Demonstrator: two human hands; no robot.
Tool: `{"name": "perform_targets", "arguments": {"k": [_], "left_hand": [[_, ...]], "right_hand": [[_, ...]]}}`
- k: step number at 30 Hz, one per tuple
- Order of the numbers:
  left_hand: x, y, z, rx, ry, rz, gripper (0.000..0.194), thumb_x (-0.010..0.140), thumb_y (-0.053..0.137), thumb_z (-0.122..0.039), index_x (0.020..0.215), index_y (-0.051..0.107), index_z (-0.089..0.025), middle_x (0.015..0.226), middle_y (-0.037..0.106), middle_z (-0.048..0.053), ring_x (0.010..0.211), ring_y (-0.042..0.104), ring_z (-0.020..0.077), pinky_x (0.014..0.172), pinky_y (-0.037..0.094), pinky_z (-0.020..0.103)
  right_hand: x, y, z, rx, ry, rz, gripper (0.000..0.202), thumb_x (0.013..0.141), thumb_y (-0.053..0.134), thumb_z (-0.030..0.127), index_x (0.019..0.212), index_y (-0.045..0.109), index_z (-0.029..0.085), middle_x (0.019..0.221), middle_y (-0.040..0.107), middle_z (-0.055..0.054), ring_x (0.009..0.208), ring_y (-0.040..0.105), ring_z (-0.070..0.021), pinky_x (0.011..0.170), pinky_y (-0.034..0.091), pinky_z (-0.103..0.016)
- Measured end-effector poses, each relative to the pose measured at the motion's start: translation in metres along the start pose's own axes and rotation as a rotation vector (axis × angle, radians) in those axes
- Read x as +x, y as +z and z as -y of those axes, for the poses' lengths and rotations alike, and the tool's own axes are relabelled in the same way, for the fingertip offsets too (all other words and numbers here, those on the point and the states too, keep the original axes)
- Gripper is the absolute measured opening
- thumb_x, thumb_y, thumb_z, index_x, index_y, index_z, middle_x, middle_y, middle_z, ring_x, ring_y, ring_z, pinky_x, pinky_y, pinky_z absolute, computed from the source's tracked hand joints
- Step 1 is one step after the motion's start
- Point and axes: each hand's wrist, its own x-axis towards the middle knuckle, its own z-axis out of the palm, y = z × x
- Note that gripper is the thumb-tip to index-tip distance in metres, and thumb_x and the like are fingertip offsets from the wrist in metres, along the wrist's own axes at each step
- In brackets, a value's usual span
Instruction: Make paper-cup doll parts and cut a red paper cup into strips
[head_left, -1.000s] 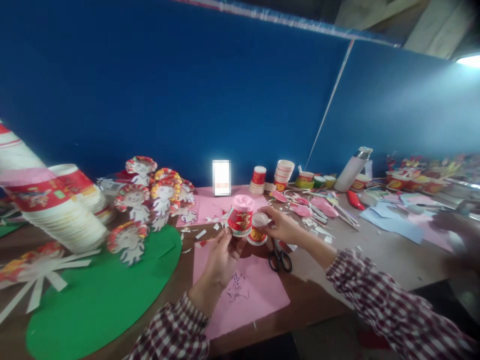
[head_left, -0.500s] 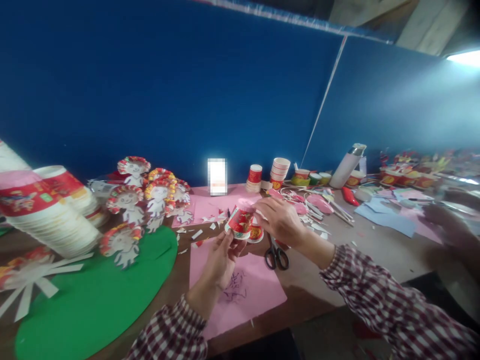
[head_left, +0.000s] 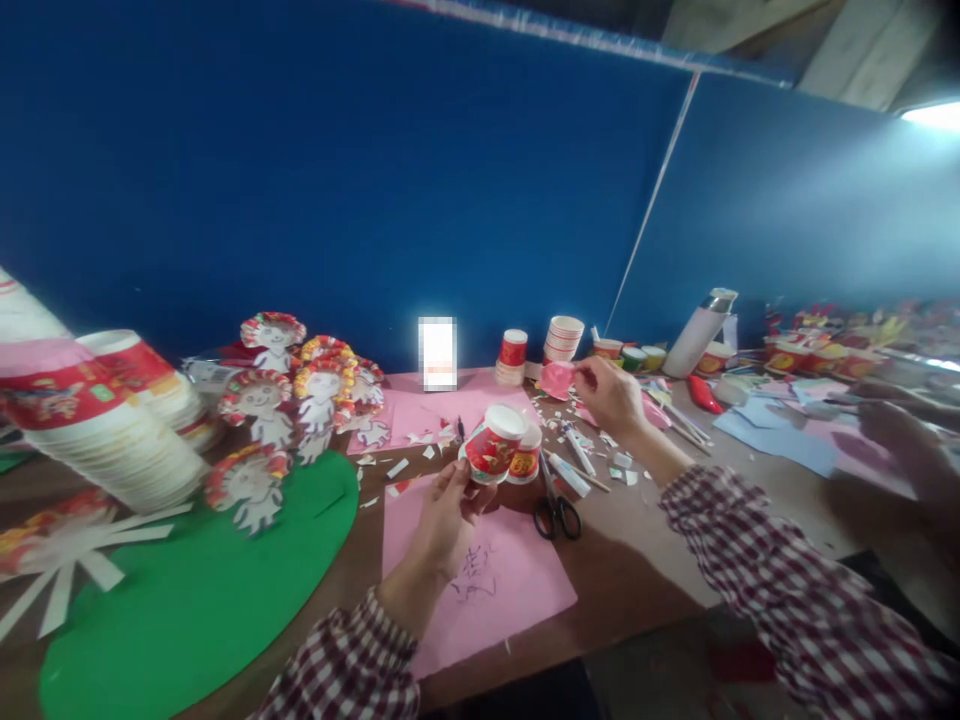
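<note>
My left hand (head_left: 439, 520) is closed around the lower rim of a red printed paper cup (head_left: 491, 452), tilted with its white base facing up. Another red cup (head_left: 525, 460) stands close behind it. Off to the right and farther back, my right hand (head_left: 616, 398) pinches the edge of a round pink paper piece (head_left: 557, 380) between thumb and fingertips. Black-handled scissors (head_left: 556, 518) lie on the table below the cups. Under my left wrist is a pink sheet (head_left: 517, 590) with dark pen scribbles.
Paper dolls (head_left: 319, 390) with red and yellow frills and tall stacked cups (head_left: 112, 440) crowd the left, beside a green oval sheet (head_left: 202, 600). White scraps, a glue stick (head_left: 574, 475) and a leaning bottle (head_left: 697, 335) lie rightward. Another person's hand (head_left: 900, 430) is at far right.
My right hand has moved from the cup to the right and away from me, and the pink paper piece has come off the cup's base with it. My left hand still holds the cup.
</note>
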Motion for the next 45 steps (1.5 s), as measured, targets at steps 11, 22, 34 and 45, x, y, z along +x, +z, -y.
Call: {"name": "perform_targets", "arguments": {"k": [11, 22, 34, 45], "left_hand": [[-0.002, 0.005, -0.003, -0.061, -0.017, 0.01, 0.031, 0.06, 0.079, -0.032, 0.083, 0.065, -0.019, 0.09, 0.067, 0.003, 0.072, 0.061, 0.0132, 0.068, 0.051, 0.026], [0.003, -0.002, -0.001, -0.086, -0.003, 0.028, 0.021, 0.068, 0.075, -0.027, 0.083, 0.066, -0.016, 0.089, 0.068, 0.001, 0.075, 0.062, 0.0094, 0.072, 0.052, 0.022], [-0.005, -0.006, 0.006, 0.407, 0.272, 0.117, 0.041, 0.083, 0.051, -0.052, 0.087, 0.064, -0.013, 0.08, 0.063, 0.006, 0.065, 0.056, 0.0111, 0.062, 0.047, 0.024], [-0.019, -0.006, 0.01, 1.261, 0.839, 0.488, 0.009, 0.078, 0.059, -0.025, 0.082, 0.06, -0.017, 0.068, 0.059, 0.003, 0.062, 0.05, 0.0128, 0.058, 0.038, 0.026]], "right_hand": [[-0.003, 0.0, -0.033, -0.242, 0.133, 0.321, 0.025, 0.086, 0.049, 0.033, 0.098, 0.067, 0.02, 0.092, 0.07, -0.01, 0.084, 0.064, -0.0244, 0.068, 0.044, -0.031], [-0.038, -0.012, 0.081, 0.893, -0.155, 0.583, 0.054, 0.075, 0.068, 0.039, 0.121, 0.052, 0.018, 0.116, 0.061, -0.01, 0.099, 0.061, -0.0222, 0.08, 0.053, -0.035], [0.044, 0.029, 0.051, 0.91, 0.151, 0.161, 0.044, 0.072, 0.068, 0.044, 0.103, 0.052, 0.018, 0.098, 0.064, -0.009, 0.087, 0.062, -0.0206, 0.076, 0.052, -0.036], [0.123, 0.105, 0.019, 0.367, 0.323, -0.055, 0.044, 0.078, 0.059, 0.04, 0.112, 0.05, 0.014, 0.104, 0.064, -0.014, 0.091, 0.06, -0.0252, 0.076, 0.046, -0.036]]}}
